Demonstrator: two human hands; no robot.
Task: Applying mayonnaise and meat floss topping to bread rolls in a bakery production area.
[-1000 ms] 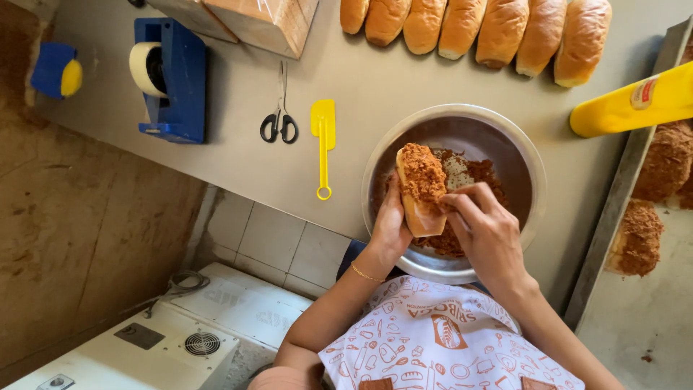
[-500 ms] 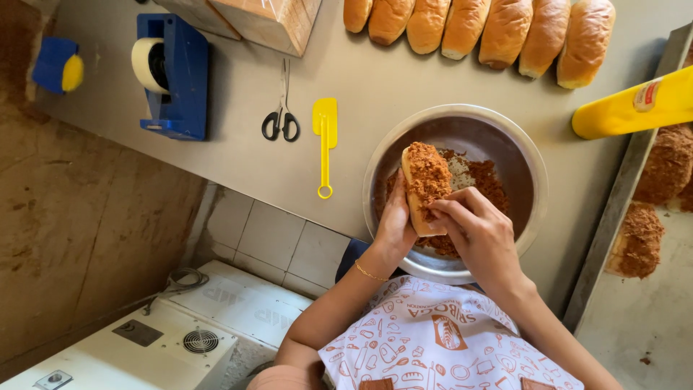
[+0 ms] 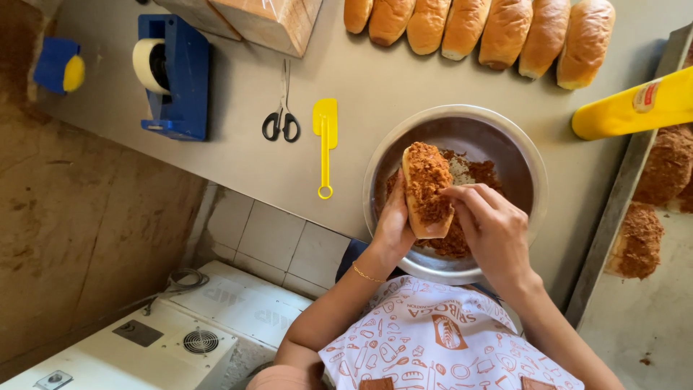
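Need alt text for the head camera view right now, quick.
Left hand holds a bun coated in brown crumbs over a metal bowl; right hand pinches its topping. Plain buns, scissors and a yellow spatula lie on the counter.

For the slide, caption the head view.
Left hand holds a crumb-coated bun over a metal bowl; right hand presses crumbs on.
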